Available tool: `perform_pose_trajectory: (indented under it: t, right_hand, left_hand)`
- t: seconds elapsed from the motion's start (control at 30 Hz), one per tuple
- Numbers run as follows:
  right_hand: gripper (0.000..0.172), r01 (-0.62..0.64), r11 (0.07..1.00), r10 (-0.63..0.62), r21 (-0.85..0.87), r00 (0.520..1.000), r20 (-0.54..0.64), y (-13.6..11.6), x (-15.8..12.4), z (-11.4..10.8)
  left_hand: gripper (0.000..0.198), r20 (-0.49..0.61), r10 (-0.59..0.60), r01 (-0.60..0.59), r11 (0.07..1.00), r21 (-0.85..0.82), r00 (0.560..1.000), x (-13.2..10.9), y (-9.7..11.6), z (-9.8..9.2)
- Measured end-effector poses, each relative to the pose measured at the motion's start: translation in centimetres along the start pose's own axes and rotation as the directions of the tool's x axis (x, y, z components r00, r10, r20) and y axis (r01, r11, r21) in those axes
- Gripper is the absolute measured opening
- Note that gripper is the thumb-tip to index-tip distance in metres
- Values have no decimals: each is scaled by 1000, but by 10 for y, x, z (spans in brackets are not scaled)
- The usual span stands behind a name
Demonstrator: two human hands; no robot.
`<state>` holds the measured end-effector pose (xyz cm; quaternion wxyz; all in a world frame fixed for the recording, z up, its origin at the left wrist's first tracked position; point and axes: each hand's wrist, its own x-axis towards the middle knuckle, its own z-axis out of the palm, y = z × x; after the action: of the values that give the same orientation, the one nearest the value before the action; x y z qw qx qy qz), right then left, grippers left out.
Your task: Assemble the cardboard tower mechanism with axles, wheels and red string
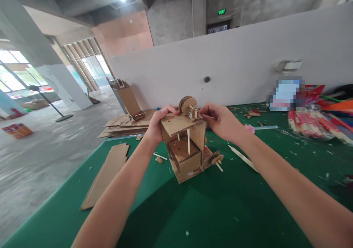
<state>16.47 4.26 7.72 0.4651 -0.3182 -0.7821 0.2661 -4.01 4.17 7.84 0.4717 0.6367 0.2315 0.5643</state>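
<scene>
A cardboard model (190,161) with an open front stands on the green table in front of me. My left hand (161,121) grips its upper left side, fingers over the top panel. On top sits a round cardboard wheel (188,103), beside a small upright with what looks like clear glue. My right hand (216,117) is closed in a pinch at the top right edge, by that upright; what its fingertips hold is hidden. Thin wooden sticks (189,141) hang down inside the box. A small cardboard disc (217,158) on a stick juts out at the lower right.
A flat cardboard strip (107,174) lies at the left. Stacked cardboard sheets (124,123) and a tall cardboard piece (128,102) stand behind it. A pale stick (242,158) and packaged sticks (309,124) are on the right. A white partition (242,60) rises behind the table.
</scene>
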Motion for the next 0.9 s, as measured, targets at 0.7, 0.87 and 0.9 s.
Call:
perform_pose_trajectory:
  t: [0.7, 0.87, 0.9]
  right_hand:
    - [10, -120, 992, 125, -36, 970, 210, 12, -3, -9]
    - [11, -104, 994, 104, -16, 958, 268, 21, -3, -10]
    - [12, -97, 995, 100, -24, 958, 269, 22, -3, -10]
  left_hand:
    - [25, 55, -27, 40, 970, -242, 998, 0, -1, -1]
    - [23, 53, -21, 33, 972, -234, 998, 0, -1, -3]
    - [23, 55, -20, 33, 971, -236, 998, 0, -1, -3]
